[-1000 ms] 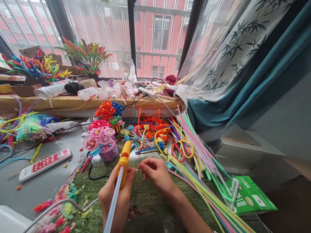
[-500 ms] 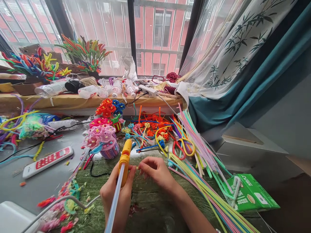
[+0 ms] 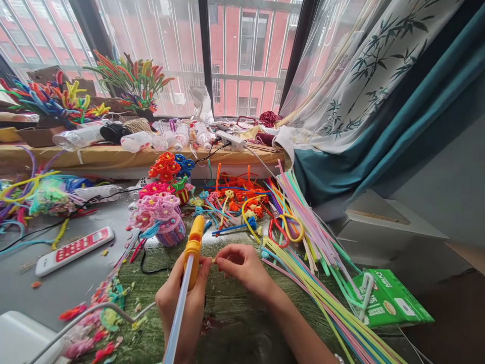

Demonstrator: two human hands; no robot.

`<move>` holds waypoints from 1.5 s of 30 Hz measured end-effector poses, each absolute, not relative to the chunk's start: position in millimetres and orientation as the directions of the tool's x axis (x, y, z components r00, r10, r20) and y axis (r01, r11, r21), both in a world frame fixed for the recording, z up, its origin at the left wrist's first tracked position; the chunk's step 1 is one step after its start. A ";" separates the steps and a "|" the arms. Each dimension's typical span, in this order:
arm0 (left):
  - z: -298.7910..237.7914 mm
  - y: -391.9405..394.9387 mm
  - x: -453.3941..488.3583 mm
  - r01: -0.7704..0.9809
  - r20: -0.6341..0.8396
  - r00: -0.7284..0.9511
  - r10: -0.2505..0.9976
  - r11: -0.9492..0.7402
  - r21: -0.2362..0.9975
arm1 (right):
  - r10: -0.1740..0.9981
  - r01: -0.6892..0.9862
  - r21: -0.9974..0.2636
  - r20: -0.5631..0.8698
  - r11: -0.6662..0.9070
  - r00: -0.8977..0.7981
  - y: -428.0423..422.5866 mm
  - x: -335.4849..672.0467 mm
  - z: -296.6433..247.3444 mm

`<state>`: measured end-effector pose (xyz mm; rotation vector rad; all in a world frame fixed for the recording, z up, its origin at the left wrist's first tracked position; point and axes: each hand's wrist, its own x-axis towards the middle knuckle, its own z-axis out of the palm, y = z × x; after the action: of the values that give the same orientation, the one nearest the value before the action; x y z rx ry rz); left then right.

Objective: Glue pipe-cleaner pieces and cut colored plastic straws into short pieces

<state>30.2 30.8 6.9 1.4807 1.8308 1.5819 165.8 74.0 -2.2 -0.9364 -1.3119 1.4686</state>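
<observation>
My left hand (image 3: 181, 303) is wrapped round a yellow hot glue gun (image 3: 194, 247), its nozzle pointing away from me. A long translucent glue stick (image 3: 177, 323) sticks out of the gun's back end towards me. My right hand (image 3: 242, 265) is closed in a pinch, its fingertips close to the left thumb and forefinger. Between the two hands a tiny yellowish piece (image 3: 213, 261) shows, too small to name. Just beyond the gun stands a striped pot of pink pipe-cleaner flowers (image 3: 157, 215).
Red and yellow-handled scissors (image 3: 284, 230) lie beside bundled pastel pipe cleaners (image 3: 322, 288) on the right. Loose orange pipe-cleaner pieces (image 3: 242, 194) are heaped behind. A white-and-red remote (image 3: 76, 251), a grey cable (image 3: 113, 309) and a green packet (image 3: 394, 298) lie around the hands.
Both hands stay almost in place, with the right fingertips slightly nearer the left ones. The view has shifted very slightly.
</observation>
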 end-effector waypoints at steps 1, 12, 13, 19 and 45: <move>6.8 30.9 30.2 0.487 0.371 -0.424 0.826 -0.138 0.863 | 0.960 -0.150 -0.989 0.037 -0.006 -0.277 74.2 166.0 -1.8; 5.5 30.6 30.5 0.484 0.368 -0.416 0.831 -0.141 0.864 | 0.956 -0.136 -0.990 0.016 -0.025 -0.294 72.2 164.7 -3.3; 5.2 30.6 30.5 0.480 0.365 -0.419 0.831 -0.139 0.866 | 0.957 -0.143 -0.989 0.017 -0.026 -0.291 72.3 164.7 -2.9; 5.2 29.9 30.2 0.490 0.372 -0.427 0.824 -0.136 0.861 | 0.962 -0.154 -0.988 0.026 -0.017 -0.270 73.6 166.0 -1.1; 7.1 30.7 32.0 0.523 0.377 -0.398 0.836 -0.131 0.842 | 0.952 -0.108 -0.994 0.034 0.001 -0.305 74.5 167.5 -1.5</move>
<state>32.0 30.7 7.1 1.5225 1.8501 1.5388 167.5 74.5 -1.5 -0.9528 -1.3581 1.4685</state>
